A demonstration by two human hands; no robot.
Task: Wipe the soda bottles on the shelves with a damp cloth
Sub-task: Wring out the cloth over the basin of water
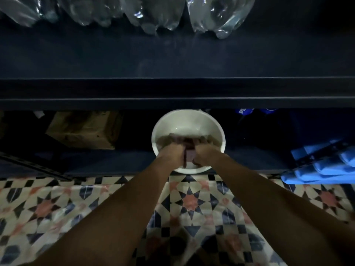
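Both hands in the white bowl (188,120), wringing the cloth (189,155).

I see the left hand (171,151) and right hand (205,151) side by side over the bowl's near half, fingers clenched around the cloth between them — a dark purplish wad, partly blurred. The bowl sits on the low shelf (119,162). Clear soda bottles (215,14) stand on the dark shelf above the bowl — glossy, colourless.
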